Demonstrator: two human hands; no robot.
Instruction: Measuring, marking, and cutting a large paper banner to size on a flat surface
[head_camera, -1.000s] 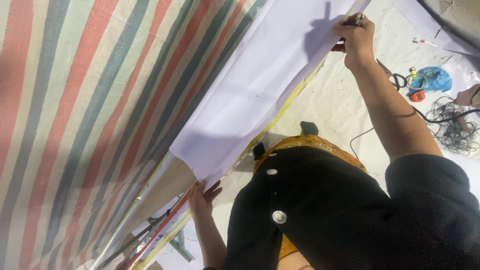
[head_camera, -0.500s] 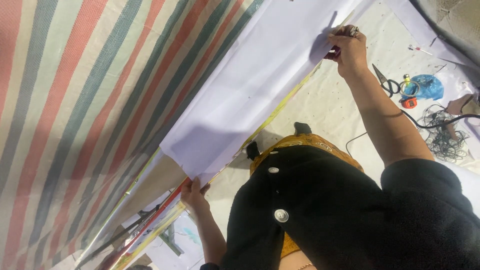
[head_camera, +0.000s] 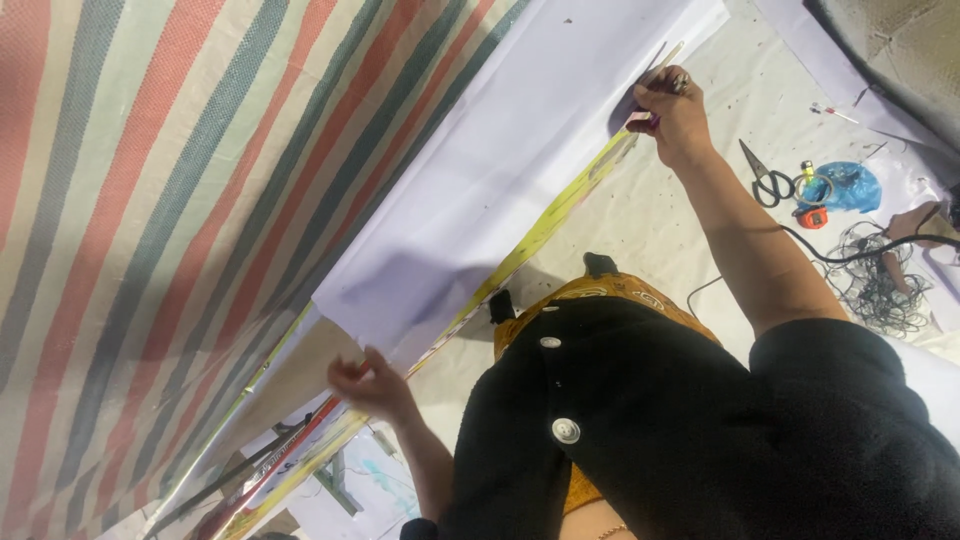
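Observation:
A pale lilac sheet (head_camera: 520, 170) lies over a striped red, green and cream tarp (head_camera: 170, 200). A long yellow ruler (head_camera: 545, 225) runs along the sheet's near edge. My right hand (head_camera: 675, 115) sits at the far end of that edge, shut on a thin pale stick (head_camera: 662, 62) that points away over the sheet, with something small and pink under the fingers. My left hand (head_camera: 368, 382) hovers at the sheet's near corner by the ruler, blurred, fingers loosely curled and holding nothing. My black buttoned top (head_camera: 640, 420) fills the lower right.
On the off-white ground cloth (head_camera: 650, 210) to the right lie black scissors (head_camera: 765, 180), a blue plastic bag (head_camera: 848, 186), a small orange tape measure (head_camera: 814, 215) and a tangle of black cable (head_camera: 880, 285). More long sticks and rulers (head_camera: 270, 465) lie at the lower left.
My left hand has lifted off the ruler, where its fingers were pressed flat, and curled up. My right hand stays at the far end of the sheet's edge with the stick.

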